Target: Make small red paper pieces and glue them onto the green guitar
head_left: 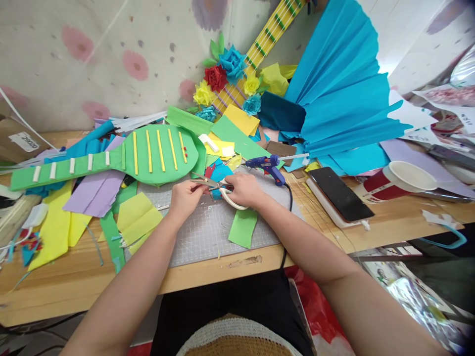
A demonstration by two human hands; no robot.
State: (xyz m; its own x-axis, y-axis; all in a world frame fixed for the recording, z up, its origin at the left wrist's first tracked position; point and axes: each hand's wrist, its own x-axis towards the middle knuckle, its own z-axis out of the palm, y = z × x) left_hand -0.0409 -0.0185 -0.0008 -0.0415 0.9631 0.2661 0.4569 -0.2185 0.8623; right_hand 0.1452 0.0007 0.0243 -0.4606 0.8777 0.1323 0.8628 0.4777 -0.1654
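Right hand (248,189) is closed around the scissors (224,196), over the grey mat (193,243). Left hand (185,200) is apart from it, near the blades (206,182); whether it clamps anything cannot be determined. Green paper (243,229) lies nearer the person, a glue gun (267,166) beyond the right hand.

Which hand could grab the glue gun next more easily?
Probably the right hand: it's nearer the glue gun. It holds scissors, though, so those should go down first. The left hand is farther.
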